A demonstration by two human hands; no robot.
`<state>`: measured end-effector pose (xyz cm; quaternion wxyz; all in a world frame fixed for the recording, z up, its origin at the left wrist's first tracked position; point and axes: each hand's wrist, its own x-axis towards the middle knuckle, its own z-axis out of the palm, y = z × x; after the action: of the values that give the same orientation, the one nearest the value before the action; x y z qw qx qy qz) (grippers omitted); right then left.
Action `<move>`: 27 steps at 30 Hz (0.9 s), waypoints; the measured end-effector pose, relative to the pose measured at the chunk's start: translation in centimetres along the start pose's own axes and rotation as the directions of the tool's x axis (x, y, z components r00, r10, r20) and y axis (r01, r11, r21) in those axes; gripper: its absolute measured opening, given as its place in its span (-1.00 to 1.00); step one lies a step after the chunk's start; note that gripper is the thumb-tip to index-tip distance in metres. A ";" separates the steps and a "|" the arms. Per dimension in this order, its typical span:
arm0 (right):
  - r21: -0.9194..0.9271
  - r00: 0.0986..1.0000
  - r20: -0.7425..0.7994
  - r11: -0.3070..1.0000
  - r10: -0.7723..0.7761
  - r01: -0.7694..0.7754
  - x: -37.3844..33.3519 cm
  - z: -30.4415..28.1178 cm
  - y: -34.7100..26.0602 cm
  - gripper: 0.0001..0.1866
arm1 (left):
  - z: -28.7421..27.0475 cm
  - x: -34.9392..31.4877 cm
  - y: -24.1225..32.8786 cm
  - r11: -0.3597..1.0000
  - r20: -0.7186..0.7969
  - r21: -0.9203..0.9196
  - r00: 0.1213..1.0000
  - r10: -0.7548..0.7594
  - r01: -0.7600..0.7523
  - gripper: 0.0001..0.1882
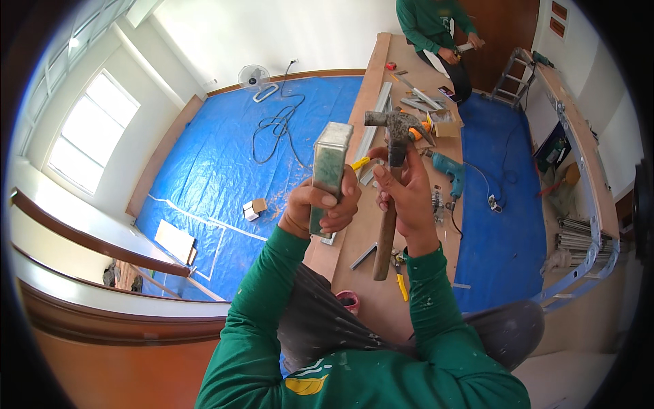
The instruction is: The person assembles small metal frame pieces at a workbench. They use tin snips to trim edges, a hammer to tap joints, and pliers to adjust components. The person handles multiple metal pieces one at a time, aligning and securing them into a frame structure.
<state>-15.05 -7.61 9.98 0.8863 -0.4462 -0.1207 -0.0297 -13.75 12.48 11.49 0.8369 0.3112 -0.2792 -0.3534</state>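
My left hand (321, 206) is wrapped round a short rectangular block (330, 163), greenish on its side with a silvery upper end. It is held upright in front of me. Beside it, my right hand (411, 198) grips a claw hammer (398, 136) by the handle just below its worn metal head. The head points up, and the wooden handle hangs down past my palm. Hammer and block are apart. Below them lies a long plywood board (347, 255) with a yellow-handled hand tool (400, 281) and a metal strip (363, 256) on it.
A teal power drill (446, 174) lies on the board, with metal profiles (417, 95) farther up. At the far end, a person in a green sleeve (417, 24) holds a pale piece. Blue sheeting (204, 150) covers the floor, bearing a cable (279, 124) and fan (253, 76). A ladder (511, 78) stands right.
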 end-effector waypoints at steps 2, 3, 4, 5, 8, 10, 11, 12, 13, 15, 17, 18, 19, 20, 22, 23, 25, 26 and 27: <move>-0.018 0.997 0.030 0.998 -0.066 0.067 0.0 -0.3 -0.1 -0.35 | 0.5 0.1 -0.6 0.999 -0.002 -0.013 1.000 -0.030 0.030 -0.67; -0.025 0.994 0.046 0.995 -0.099 0.100 0.1 -0.5 -0.2 -0.34 | 0.6 0.2 -0.8 0.999 0.000 -0.010 0.999 -0.053 0.053 -0.66; -0.045 0.991 0.067 0.992 -0.117 0.121 0.1 -0.8 -0.4 -0.33 | 0.6 0.3 -1.1 0.997 0.003 -0.011 0.997 -0.073 0.073 -0.65; -0.064 0.987 0.088 0.988 -0.135 0.141 0.2 -1.2 -0.6 -0.32 | 0.5 0.3 -1.3 0.996 0.005 -0.010 0.996 -0.094 0.094 -0.64; -0.078 0.976 0.159 0.983 -0.152 0.166 0.7 -2.9 -1.2 -0.26 | 0.1 0.3 -1.7 0.991 0.006 -0.019 0.991 -0.136 0.136 -0.62; -0.097 0.969 0.199 0.981 -0.147 0.169 0.8 -3.8 -1.6 -0.26 | 0.1 0.4 -2.1 0.986 -0.004 -0.033 0.987 -0.161 0.161 -0.59; -0.117 0.966 0.216 0.978 -0.143 0.171 0.8 -4.1 -1.8 -0.28 | 0.1 0.5 -2.4 0.984 -0.011 -0.040 0.985 -0.174 0.173 -0.57; -0.137 0.963 0.233 0.975 -0.138 0.173 0.9 -4.4 -1.9 -0.30 | -0.1 0.6 -2.7 0.981 0.000 -0.045 0.982 -0.189 0.188 -0.55; -0.139 0.961 0.253 0.979 -0.113 0.152 0.9 -4.6 -1.8 -0.32 | -0.3 0.8 -2.8 0.978 0.007 -0.045 0.979 -0.204 0.204 -0.54; -0.143 0.954 0.294 0.984 -0.062 0.108 1.1 -5.0 -1.2 -0.36 | -0.3 0.9 -3.2 0.975 0.021 -0.055 0.976 -0.215 0.216 -0.50; -0.107 0.964 0.261 0.992 -0.043 0.073 1.2 -5.2 -0.4 -0.41 | -0.2 1.3 -3.7 0.975 0.043 -0.069 0.977 -0.211 0.213 -0.47; -0.089 0.969 0.245 0.995 -0.033 0.056 1.3 -5.4 0.0 -0.44 | -0.4 1.5 -3.8 0.973 0.037 -0.072 0.975 -0.219 0.221 -0.46; -0.056 0.975 0.222 0.998 -0.014 0.027 1.4 -5.6 0.5 -0.48 | -0.7 1.5 -3.8 0.971 0.029 -0.075 0.974 -0.226 0.228 -0.45; -0.024 0.980 0.200 1.000 0.005 0.000 1.4 -5.8 0.9 -0.51 | -1.0 1.5 -3.9 0.969 0.020 -0.079 0.972 -0.233 0.234 -0.44; 0.042 0.982 0.189 0.999 0.019 -0.028 1.6 -6.1 1.8 -0.59 | -1.4 1.3 -3.9 0.966 0.024 -0.039 0.967 -0.253 0.254 -0.41; 0.075 0.980 0.200 0.997 0.013 -0.028 1.7 -6.2 2.2 -0.63 | -1.5 1.3 -3.8 0.964 0.026 -0.018 0.964 -0.265 0.266 -0.40; 0.073 0.984 0.180 0.997 -0.004 -0.009 1.9 -6.6 2.6 -0.70 | -1.5 1.5 -3.0 0.946 -0.096 0.133 0.954 -0.284 0.295 -0.40; 0.038 0.989 0.150 0.999 -0.014 0.009 2.1 -6.9 2.6 -0.72 | -1.5 1.7 -2.9 0.928 -0.157 0.204 0.946 -0.285 0.313 -0.40; 0.002 0.993 0.120 1.000 -0.025 0.025 2.2 -7.1 2.7 -0.74 | -1.6 1.8 -3.0 0.897 -0.283 0.299 0.928 -0.242 0.326 -0.40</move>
<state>-11.11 -11.56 4.30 0.8771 -0.4455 -0.1793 -0.0141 -12.85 9.93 8.76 0.7367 0.5289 -0.1845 -0.3788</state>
